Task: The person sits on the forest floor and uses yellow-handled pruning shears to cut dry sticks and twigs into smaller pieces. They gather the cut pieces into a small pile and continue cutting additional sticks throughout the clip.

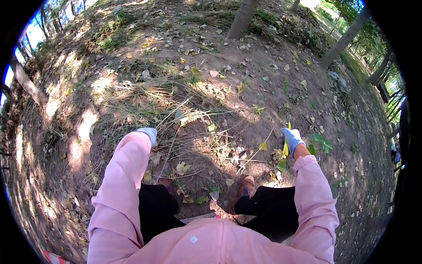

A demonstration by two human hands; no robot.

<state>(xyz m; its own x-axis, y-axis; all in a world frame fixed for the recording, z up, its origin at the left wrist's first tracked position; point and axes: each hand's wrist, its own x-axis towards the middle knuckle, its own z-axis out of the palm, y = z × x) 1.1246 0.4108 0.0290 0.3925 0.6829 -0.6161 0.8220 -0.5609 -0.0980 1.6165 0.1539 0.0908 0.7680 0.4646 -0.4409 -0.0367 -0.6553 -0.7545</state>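
My right hand [292, 140], in a pale blue work glove, is closed around a yellow-handled hand tool [285, 152] that looks like pruning shears. Its narrow metal end [288, 118] points away from me, above bare soil. On the other side, my left hand [149, 134] wears a similar glove and is at the edge of a loose heap of dry grass stalks [165, 112]. The pink sleeve and the back of the glove hide its fingers, so whether it grips any stalks cannot be told. Thin stalks [211, 156] also lie scattered between both hands.
My shoes [244, 189] stand on leaf-strewn soil. Tree trunks rise ahead [243, 19], at the right [344, 38] and at the left [28, 82]. Green-leaved sprigs [321, 142] lie beside my right hand. A crumpled plastic-like scrap [338, 79] is farther off.
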